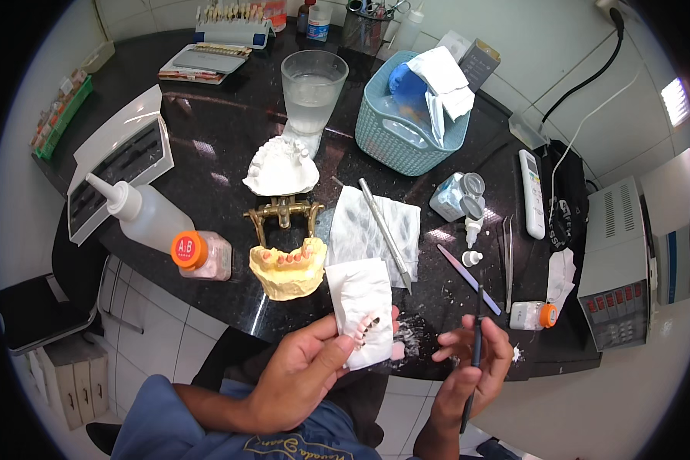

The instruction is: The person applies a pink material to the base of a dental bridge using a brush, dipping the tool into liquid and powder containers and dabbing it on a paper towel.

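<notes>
My left hand [300, 369] pinches a folded white tissue [360, 287], with the thumb pressing near a small dental bridge [369, 328] on it, dark metal with pinkish-white parts. A slim dark-handled brush-like tool [477, 343] stands between the fingers of my right hand [468, 368]; its fine tip points away from me. Left of the tissue, a yellow dental cast [288, 272] with orange-red tooth stumps sits on a brass articulator [285, 211]. The white upper cast [281, 170] lies tipped back beyond it. Under the tissue's far end is a flat white cloth [376, 222] with a metal instrument [385, 234] across it.
A glass of water [313, 92] and a blue basket [414, 142] stand farther back. To the left are a squeeze bottle [149, 215] and an orange-lidded jar [203, 254]. On the right lie a nail file [469, 279], tweezers [507, 264] and small bottles [460, 198]. White powder dusts the black counter's near edge.
</notes>
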Available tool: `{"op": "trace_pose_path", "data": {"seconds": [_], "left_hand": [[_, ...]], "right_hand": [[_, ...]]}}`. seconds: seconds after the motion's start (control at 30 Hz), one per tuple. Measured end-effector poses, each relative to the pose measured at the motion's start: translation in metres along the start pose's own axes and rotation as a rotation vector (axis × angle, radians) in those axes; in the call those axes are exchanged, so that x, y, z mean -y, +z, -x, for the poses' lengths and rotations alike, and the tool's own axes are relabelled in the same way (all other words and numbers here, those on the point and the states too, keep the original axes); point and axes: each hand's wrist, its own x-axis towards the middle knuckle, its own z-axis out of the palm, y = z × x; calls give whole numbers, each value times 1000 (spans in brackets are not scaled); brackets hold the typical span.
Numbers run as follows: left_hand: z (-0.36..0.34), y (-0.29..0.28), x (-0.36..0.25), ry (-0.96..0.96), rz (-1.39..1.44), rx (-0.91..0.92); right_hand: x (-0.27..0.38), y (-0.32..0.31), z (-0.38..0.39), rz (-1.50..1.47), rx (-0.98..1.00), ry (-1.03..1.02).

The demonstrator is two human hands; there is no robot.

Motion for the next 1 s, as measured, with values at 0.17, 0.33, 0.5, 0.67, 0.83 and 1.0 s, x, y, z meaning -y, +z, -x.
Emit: {"op": "trace_pose_path", "data": {"seconds": [0.17,0.33,0.5,0.67,0.83,1.0], "left_hand": [[1,2,-6,-50,30,3],[2,2,-4,-74,32,-3],[6,1,6,33,17,-101],[5,2,14,110,-54,-107],[4,1,16,123,-46,-107],[5,2,14,116,-56,-124]], "right_hand": [[1,-18,8,-3,80,55],[0,-25,13,-43,93,74],[-3,-31,15,-14,197,136],[-7,-37,14,32,247,129],[-6,-37,13,49,257,126],[-9,-40,12,109,342,47]]}}
